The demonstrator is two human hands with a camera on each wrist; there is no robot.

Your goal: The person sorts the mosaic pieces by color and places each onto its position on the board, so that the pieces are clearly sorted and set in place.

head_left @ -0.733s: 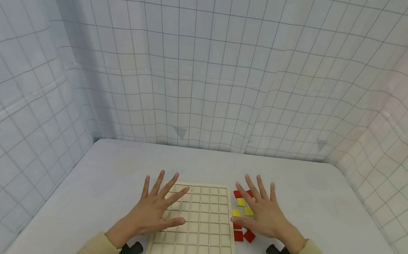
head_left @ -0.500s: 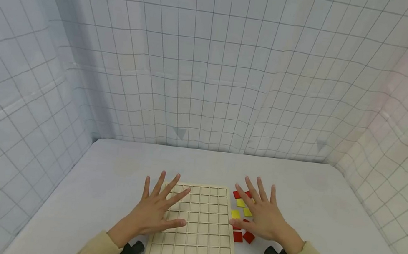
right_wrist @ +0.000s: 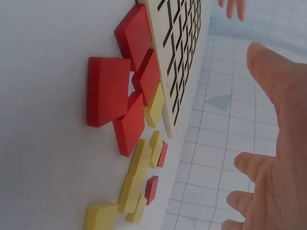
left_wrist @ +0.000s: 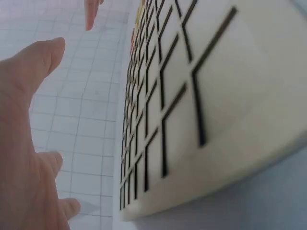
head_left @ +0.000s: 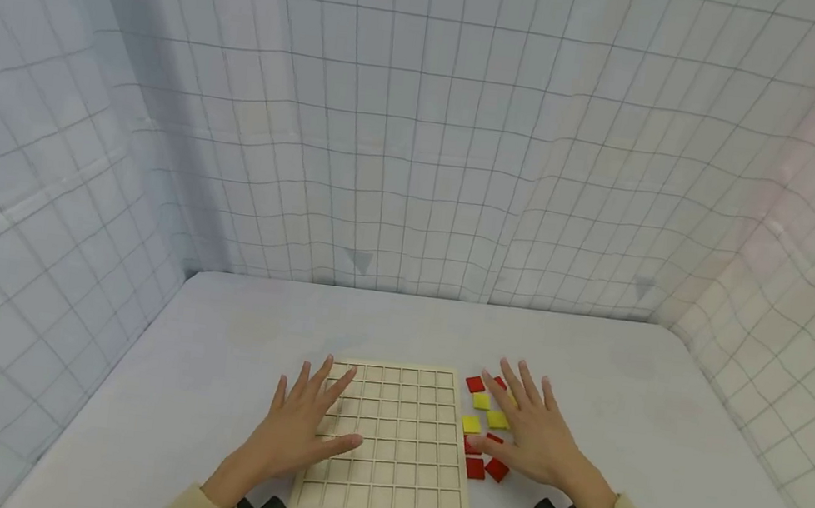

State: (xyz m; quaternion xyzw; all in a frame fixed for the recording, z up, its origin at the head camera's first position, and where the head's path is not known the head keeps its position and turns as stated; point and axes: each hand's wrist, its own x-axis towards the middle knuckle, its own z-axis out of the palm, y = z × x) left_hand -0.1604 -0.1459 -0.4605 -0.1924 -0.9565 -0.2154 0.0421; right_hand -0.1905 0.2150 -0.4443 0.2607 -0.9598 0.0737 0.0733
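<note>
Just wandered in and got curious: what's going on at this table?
Someone's left hand is spread above the left edge of a pale gridded board, and their right hand is spread over red tiles and yellow tiles beside it. Neither hand grips anything. No tile in view sits in the board's squares.

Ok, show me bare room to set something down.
Free: white table left of the left hand, right of the right hand, and between the cream gridded board and white gridded curtain. Crowded along the board's right edge: red square tiles and yellow square tiles.
</note>
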